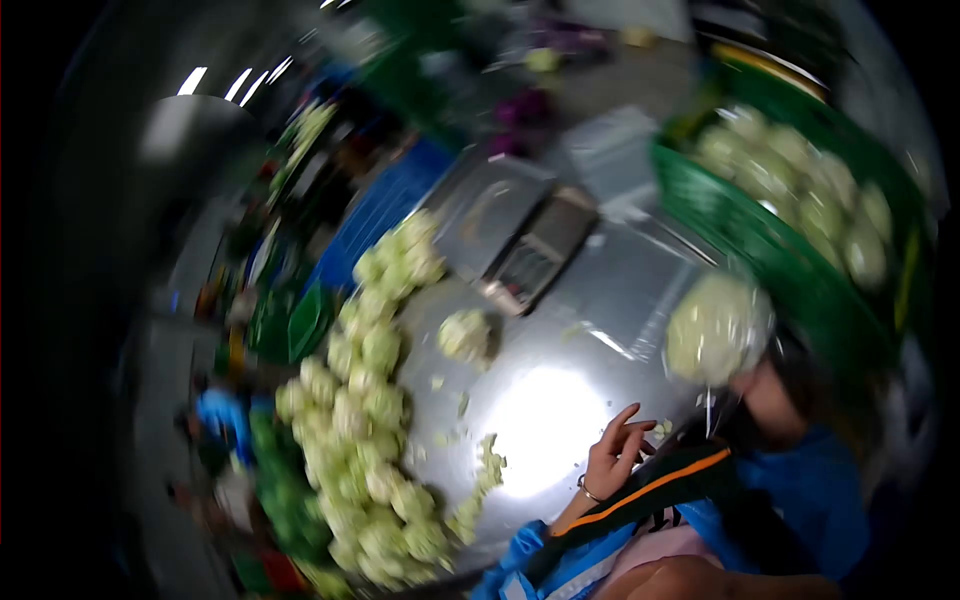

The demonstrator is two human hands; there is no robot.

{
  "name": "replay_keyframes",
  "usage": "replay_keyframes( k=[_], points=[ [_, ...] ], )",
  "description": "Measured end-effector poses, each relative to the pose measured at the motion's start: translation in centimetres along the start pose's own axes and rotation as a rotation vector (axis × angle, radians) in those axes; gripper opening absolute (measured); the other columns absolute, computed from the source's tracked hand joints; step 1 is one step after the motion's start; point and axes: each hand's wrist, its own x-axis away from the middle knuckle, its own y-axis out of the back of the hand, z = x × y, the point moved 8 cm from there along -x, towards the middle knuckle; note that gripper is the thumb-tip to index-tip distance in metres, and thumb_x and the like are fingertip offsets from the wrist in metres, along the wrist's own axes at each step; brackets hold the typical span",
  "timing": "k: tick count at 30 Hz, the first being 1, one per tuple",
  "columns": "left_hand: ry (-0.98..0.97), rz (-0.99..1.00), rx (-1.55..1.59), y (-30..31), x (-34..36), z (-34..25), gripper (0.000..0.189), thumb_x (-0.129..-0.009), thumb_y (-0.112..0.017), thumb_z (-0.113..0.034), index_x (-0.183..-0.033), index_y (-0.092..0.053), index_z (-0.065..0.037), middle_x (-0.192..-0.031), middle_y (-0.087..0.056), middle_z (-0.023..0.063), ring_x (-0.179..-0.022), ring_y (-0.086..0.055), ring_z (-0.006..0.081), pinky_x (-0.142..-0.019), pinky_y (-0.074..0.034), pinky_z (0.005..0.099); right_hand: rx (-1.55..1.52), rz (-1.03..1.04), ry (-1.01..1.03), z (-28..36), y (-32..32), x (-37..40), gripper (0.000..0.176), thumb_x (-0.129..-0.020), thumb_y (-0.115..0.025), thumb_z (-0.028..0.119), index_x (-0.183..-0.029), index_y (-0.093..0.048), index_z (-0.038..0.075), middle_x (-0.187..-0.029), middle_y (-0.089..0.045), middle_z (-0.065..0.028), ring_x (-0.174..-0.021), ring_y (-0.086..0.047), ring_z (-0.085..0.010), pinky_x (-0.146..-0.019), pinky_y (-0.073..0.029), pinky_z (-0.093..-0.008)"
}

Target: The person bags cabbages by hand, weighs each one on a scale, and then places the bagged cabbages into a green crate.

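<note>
My right hand (773, 400) is closed on a cabbage (718, 330) in clear, shiny plastic wrap. It holds the cabbage up beside the green crate, and some of its fingers are hidden or blurred. Low over the edge of the metal table (530, 430), my left hand (617, 455) has its fingers stretched apart with nothing in them; a bracelet circles its wrist. A bare cabbage (466, 336) lies alone on the table, left of the wrapped one. Leaf scraps (487, 470) are scattered on the metal to the left of my left hand.
Pale cabbages (365, 450) are heaped along the table's left side. A scale (530, 250) with a keypad stands at the back. Clear plastic sheets (635, 280) lie to its right. The green crate (770, 240) holds several wrapped cabbages. A person in blue (225, 415) is far left.
</note>
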Motion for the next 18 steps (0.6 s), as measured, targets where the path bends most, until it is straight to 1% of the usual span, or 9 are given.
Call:
replay_keyframes(
  k=[4,6,7,8,10,12,14,16,18],
  points=[
    [0.118,-0.03,-0.042,-1.4,-1.4,3.0,0.025,-0.091,-0.045,-0.009,-0.111,-0.051,0.004,-0.094,-0.062,0.0163,-0.068,-0.062,0.0183,-0.057,-0.047,0.0253,-0.119,-0.163,0.443,15.1,-0.5,3.9,0.058,-0.085,-0.04,0.051,-0.126,-0.042,0.009,-0.125,-0.047,-0.0086,-0.117,-0.042,-0.0285,-0.094,-0.039,-0.0478],
    [0.146,-0.024,-0.104,-1.9,-2.5,3.8,0.023,-0.09,-0.045,-0.009,-0.109,-0.052,0.004,-0.092,-0.062,0.0162,-0.067,-0.062,0.018,-0.056,-0.047,0.0247,-0.083,-0.26,0.568,21.3,-0.2,6.2,0.059,-0.085,-0.04,0.051,-0.126,-0.042,0.009,-0.126,-0.047,-0.0084,-0.118,-0.042,-0.0294,-0.094,-0.039,-0.0482],
    [0.151,-0.019,-0.127,-2.4,-3.1,4.0,0.023,-0.09,-0.045,-0.008,-0.107,-0.052,0.005,-0.092,-0.062,0.0164,-0.067,-0.062,0.018,-0.056,-0.047,0.0241,0.033,-0.296,0.575,23.9,0.2,7.3,0.06,-0.083,-0.042,0.053,-0.126,-0.042,0.011,-0.126,-0.046,-0.0079,-0.118,-0.041,-0.0306,-0.093,-0.039,-0.0496],
    [0.154,0.001,-0.136,-3.0,-3.7,3.9,0.023,-0.09,-0.045,-0.008,-0.107,-0.052,0.006,-0.092,-0.062,0.0164,-0.067,-0.062,0.018,-0.056,-0.047,0.024,0.064,-0.403,0.603,26.0,-0.3,8.6,0.056,-0.084,-0.041,0.053,-0.125,-0.044,0.014,-0.125,-0.047,-0.0075,-0.115,-0.044,-0.0286,-0.093,-0.038,-0.0488],
    [0.166,0.012,-0.145,-3.8,-4.9,3.9,0.023,-0.09,-0.045,-0.008,-0.107,-0.052,0.006,-0.091,-0.062,0.0165,-0.066,-0.062,0.0181,-0.055,-0.047,0.0239,0.369,-0.076,0.589,29.6,1.2,9.9,0.051,-0.086,-0.041,0.049,-0.122,-0.046,0.014,-0.123,-0.048,-0.0072,-0.112,-0.046,-0.0265,-0.093,-0.039,-0.0474],
    [0.185,0.018,-0.159,-4.3,-6.1,4.2,0.024,-0.09,-0.045,-0.01,-0.107,-0.052,0.007,-0.091,-0.063,0.017,-0.067,-0.062,0.0186,-0.055,-0.047,0.0243,0.299,-0.558,0.674,30.2,4.3,13.0,0.047,-0.086,-0.043,0.044,-0.12,-0.046,0.012,-0.118,-0.051,-0.0074,-0.108,-0.048,-0.025,-0.09,-0.041,-0.0448],
    [0.23,0.011,-0.191,-4.5,-7.0,4.4,0.025,-0.091,-0.045,-0.011,-0.107,-0.052,0.007,-0.091,-0.063,0.0172,-0.068,-0.063,0.0188,-0.055,-0.048,0.0246,0.061,-0.715,0.498,30.0,8.3,15.5,0.046,-0.086,-0.045,0.042,-0.12,-0.046,0.012,-0.116,-0.052,-0.0075,-0.108,-0.049,-0.0245,-0.09,-0.041,-0.0443],
    [0.228,0.037,-0.176,-4.6,-7.6,5.3,0.026,-0.09,-0.045,-0.013,-0.106,-0.052,0.006,-0.091,-0.063,0.0169,-0.069,-0.063,0.0188,-0.055,-0.048,0.0253,0.383,-0.689,0.423,31.1,11.2,16.9,0.045,-0.086,-0.045,0.04,-0.12,-0.046,0.011,-0.116,-0.052,-0.0071,-0.108,-0.049,-0.0244,-0.09,-0.041,-0.0446],
    [0.222,0.054,-0.179,-4.9,-8.7,5.4,0.026,-0.09,-0.045,-0.013,-0.106,-0.053,0.006,-0.091,-0.063,0.0163,-0.069,-0.063,0.0186,-0.055,-0.049,0.0252,0.733,-1.062,0.323,30.8,8.3,18.7,0.035,-0.087,-0.043,0.032,-0.111,-0.052,0.007,-0.107,-0.056,-0.0089,-0.098,-0.054,-0.024,-0.087,-0.042,-0.0396]
  ],
)
